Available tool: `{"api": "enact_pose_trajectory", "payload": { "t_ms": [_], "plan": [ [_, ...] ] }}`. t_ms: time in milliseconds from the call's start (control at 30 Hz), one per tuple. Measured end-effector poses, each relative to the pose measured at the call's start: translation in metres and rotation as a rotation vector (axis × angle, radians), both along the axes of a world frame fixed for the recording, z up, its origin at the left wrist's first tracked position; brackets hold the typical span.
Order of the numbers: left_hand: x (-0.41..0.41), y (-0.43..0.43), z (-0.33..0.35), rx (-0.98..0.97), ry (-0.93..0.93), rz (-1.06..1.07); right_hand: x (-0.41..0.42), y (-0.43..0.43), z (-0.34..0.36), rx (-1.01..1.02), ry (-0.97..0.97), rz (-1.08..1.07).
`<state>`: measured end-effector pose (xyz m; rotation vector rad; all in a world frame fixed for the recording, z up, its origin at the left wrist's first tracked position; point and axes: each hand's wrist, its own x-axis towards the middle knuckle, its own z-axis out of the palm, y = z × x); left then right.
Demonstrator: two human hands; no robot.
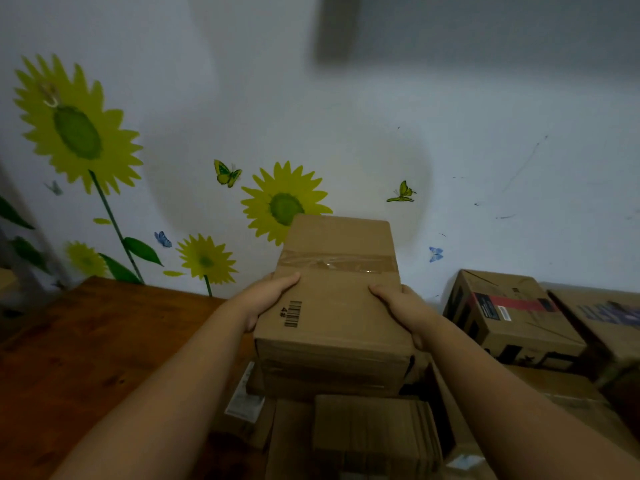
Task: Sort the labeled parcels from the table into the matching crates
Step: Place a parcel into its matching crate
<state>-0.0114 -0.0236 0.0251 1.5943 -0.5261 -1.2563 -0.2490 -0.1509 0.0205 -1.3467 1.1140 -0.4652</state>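
I hold a brown cardboard parcel [337, 299] in the air in front of me, sealed with clear tape across its top. A barcode marked "4#" is printed near its left edge. My left hand [266, 299] grips its left side, thumb lying on top. My right hand [403, 310] grips the right side the same way. Below the held parcel lie more cardboard parcels [374, 434], stacked and overlapping, one with a white shipping label [244, 400].
A dark wooden table [86, 358] fills the lower left. At the right stand large cardboard boxes, one with a red and black label [509, 313]. Behind everything is a white wall with sunflower and butterfly stickers [282, 202].
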Motion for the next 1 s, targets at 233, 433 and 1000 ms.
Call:
{"api": "enact_pose_trajectory", "payload": {
  "t_ms": [233, 433, 1000],
  "plan": [
    [0.019, 0.015, 0.013, -0.162, -0.026, 0.003, 0.013, 0.025, 0.033, -0.100, -0.025, -0.009],
    [0.028, 0.028, 0.026, -0.265, -0.055, -0.007, 0.019, 0.049, 0.052, -0.187, -0.043, -0.073],
    [-0.096, 0.097, 0.071, -0.327, -0.056, 0.128, -0.097, 0.113, 0.090, -0.486, -0.261, -0.079]
  ]
}}
